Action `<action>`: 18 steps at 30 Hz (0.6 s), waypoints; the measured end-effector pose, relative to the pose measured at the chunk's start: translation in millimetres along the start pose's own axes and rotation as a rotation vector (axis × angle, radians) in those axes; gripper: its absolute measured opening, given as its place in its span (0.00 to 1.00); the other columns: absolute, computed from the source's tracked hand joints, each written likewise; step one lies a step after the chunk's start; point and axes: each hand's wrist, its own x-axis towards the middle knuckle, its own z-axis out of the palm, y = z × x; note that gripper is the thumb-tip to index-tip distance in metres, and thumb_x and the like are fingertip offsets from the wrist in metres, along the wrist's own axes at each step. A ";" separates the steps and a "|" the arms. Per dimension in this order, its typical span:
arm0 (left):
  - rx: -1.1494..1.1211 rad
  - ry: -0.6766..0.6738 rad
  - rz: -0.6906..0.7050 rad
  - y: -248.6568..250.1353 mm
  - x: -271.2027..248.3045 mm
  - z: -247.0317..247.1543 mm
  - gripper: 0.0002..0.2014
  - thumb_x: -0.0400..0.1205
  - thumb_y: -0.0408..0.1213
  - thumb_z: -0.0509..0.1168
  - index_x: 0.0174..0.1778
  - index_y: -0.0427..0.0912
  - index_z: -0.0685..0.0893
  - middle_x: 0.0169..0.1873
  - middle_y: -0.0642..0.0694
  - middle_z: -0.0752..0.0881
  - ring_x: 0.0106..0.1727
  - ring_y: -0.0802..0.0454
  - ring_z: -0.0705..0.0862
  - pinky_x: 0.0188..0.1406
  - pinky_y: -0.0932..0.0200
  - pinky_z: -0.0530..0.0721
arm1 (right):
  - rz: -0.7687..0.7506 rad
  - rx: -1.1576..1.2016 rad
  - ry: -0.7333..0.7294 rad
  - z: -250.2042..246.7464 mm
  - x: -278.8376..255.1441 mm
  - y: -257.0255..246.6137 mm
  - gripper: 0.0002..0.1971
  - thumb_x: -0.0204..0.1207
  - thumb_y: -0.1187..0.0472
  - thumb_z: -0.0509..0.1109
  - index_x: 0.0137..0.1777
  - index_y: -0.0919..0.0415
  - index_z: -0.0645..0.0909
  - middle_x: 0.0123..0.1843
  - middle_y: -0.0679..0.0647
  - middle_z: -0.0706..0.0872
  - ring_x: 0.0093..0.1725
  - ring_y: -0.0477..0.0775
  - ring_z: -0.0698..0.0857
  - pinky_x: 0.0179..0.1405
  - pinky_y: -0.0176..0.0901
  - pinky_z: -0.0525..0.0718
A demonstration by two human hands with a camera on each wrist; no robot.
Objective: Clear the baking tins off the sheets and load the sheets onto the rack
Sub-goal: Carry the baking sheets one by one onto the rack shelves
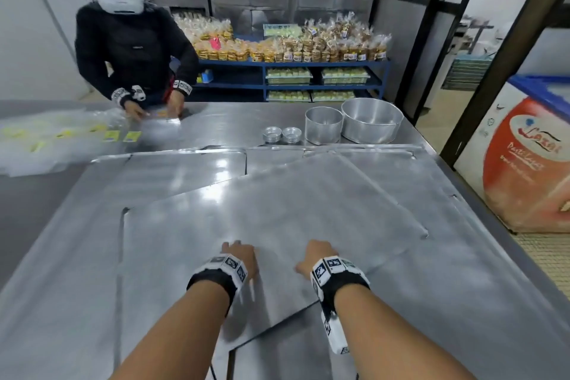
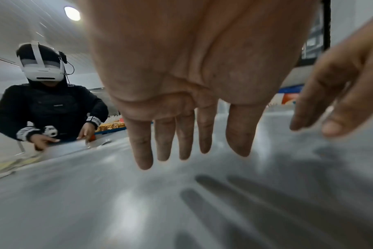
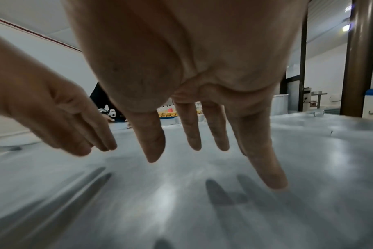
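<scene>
The top baking sheet [image 1: 277, 219] is a flat, dull-grey metal rectangle with notched corners, lying skewed across the steel table [image 1: 46, 302] at the centre of the head view, its near corner pointing to 6 o'clock. At least three more sheets [image 1: 185, 170] show beneath it, fanned toward 11 and 1 o'clock. Four baking tins stand off the sheets at 1 o'clock: two large round tins [image 1: 371, 124] and two stacks of small fluted tins [image 1: 272, 134].

The left hand [image 1: 240, 256] and right hand [image 1: 317, 256] hover palm-down, side by side, just over the top sheet's near part. Both are spread with straight fingers and grip nothing; the right little finger [image 3: 266, 160] looks to reach the metal.

At 10 o'clock, another person [image 1: 132, 49] handles clear bags [image 1: 61, 139].
</scene>
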 end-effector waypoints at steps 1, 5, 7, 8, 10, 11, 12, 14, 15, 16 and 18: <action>-0.012 -0.007 -0.027 -11.2 -10.5 16.7 0.24 0.83 0.49 0.58 0.76 0.47 0.72 0.73 0.39 0.72 0.74 0.30 0.70 0.70 0.40 0.76 | 0.003 0.002 -0.009 13.1 -7.8 -4.3 0.21 0.73 0.49 0.73 0.63 0.59 0.82 0.65 0.59 0.84 0.64 0.63 0.84 0.63 0.47 0.82; -0.095 -0.045 -0.080 -40.9 -38.6 59.3 0.39 0.77 0.63 0.57 0.83 0.60 0.51 0.86 0.48 0.45 0.83 0.28 0.45 0.75 0.26 0.63 | 0.025 -0.008 0.008 64.7 -39.6 -21.3 0.31 0.67 0.40 0.73 0.67 0.53 0.77 0.72 0.56 0.69 0.73 0.65 0.68 0.68 0.59 0.74; -0.110 -0.050 -0.068 -43.8 -53.1 65.6 0.41 0.77 0.65 0.57 0.84 0.63 0.47 0.86 0.51 0.40 0.85 0.33 0.40 0.75 0.21 0.59 | 0.034 0.018 0.057 83.2 -51.6 -24.8 0.35 0.66 0.41 0.72 0.73 0.50 0.72 0.77 0.56 0.61 0.79 0.66 0.57 0.74 0.64 0.67; -0.106 -0.057 -0.063 -42.9 -61.1 65.3 0.41 0.77 0.64 0.57 0.84 0.64 0.46 0.86 0.52 0.39 0.86 0.36 0.38 0.74 0.20 0.58 | 0.028 0.029 0.081 90.1 -55.6 -24.7 0.36 0.67 0.42 0.71 0.75 0.50 0.69 0.80 0.56 0.58 0.81 0.67 0.53 0.77 0.65 0.63; -0.095 -0.070 -0.047 -40.4 -72.8 63.9 0.42 0.78 0.64 0.59 0.85 0.63 0.44 0.86 0.52 0.38 0.86 0.39 0.37 0.75 0.20 0.58 | 0.008 0.051 0.135 96.2 -64.0 -23.7 0.35 0.70 0.45 0.68 0.78 0.52 0.68 0.82 0.56 0.56 0.83 0.67 0.50 0.80 0.63 0.58; -0.087 -0.078 -0.034 -40.0 -77.7 63.0 0.42 0.78 0.63 0.59 0.85 0.63 0.44 0.86 0.51 0.38 0.86 0.39 0.38 0.76 0.22 0.59 | 0.004 0.064 0.151 97.5 -68.2 -22.7 0.35 0.71 0.45 0.68 0.78 0.53 0.67 0.83 0.56 0.56 0.83 0.67 0.49 0.81 0.61 0.57; -0.074 -0.086 -0.022 -41.0 -82.4 62.9 0.42 0.79 0.63 0.60 0.85 0.62 0.45 0.86 0.50 0.39 0.86 0.39 0.39 0.76 0.23 0.60 | -0.002 0.074 0.156 99.4 -71.3 -22.0 0.35 0.73 0.45 0.67 0.80 0.55 0.65 0.84 0.56 0.54 0.84 0.67 0.48 0.82 0.60 0.57; -0.054 -0.080 0.001 -45.5 -92.0 64.1 0.41 0.79 0.60 0.62 0.85 0.62 0.49 0.85 0.50 0.45 0.86 0.40 0.45 0.74 0.26 0.65 | 0.000 0.069 0.161 103.1 -76.6 -22.3 0.37 0.75 0.44 0.66 0.82 0.57 0.63 0.85 0.57 0.52 0.84 0.67 0.46 0.82 0.59 0.58; -0.051 -0.057 0.021 -48.1 -97.1 64.4 0.38 0.78 0.58 0.63 0.84 0.61 0.54 0.84 0.49 0.51 0.84 0.41 0.50 0.73 0.28 0.69 | 0.002 0.059 0.159 105.6 -79.4 -22.8 0.37 0.75 0.44 0.65 0.82 0.58 0.62 0.85 0.58 0.52 0.84 0.68 0.47 0.82 0.59 0.59; -0.049 -0.015 0.036 -50.8 -102.2 64.0 0.34 0.79 0.55 0.63 0.81 0.59 0.61 0.80 0.47 0.59 0.82 0.41 0.58 0.71 0.32 0.73 | 0.006 0.051 0.164 107.2 -83.2 -23.6 0.37 0.75 0.44 0.65 0.82 0.59 0.62 0.85 0.58 0.52 0.84 0.68 0.48 0.81 0.59 0.60; -0.039 0.079 0.045 -58.2 -108.5 58.5 0.22 0.81 0.47 0.62 0.72 0.53 0.74 0.70 0.47 0.71 0.74 0.41 0.71 0.64 0.39 0.80 | 0.015 0.044 0.173 108.9 -87.4 -25.3 0.36 0.76 0.45 0.63 0.81 0.60 0.62 0.85 0.60 0.54 0.83 0.68 0.50 0.81 0.60 0.59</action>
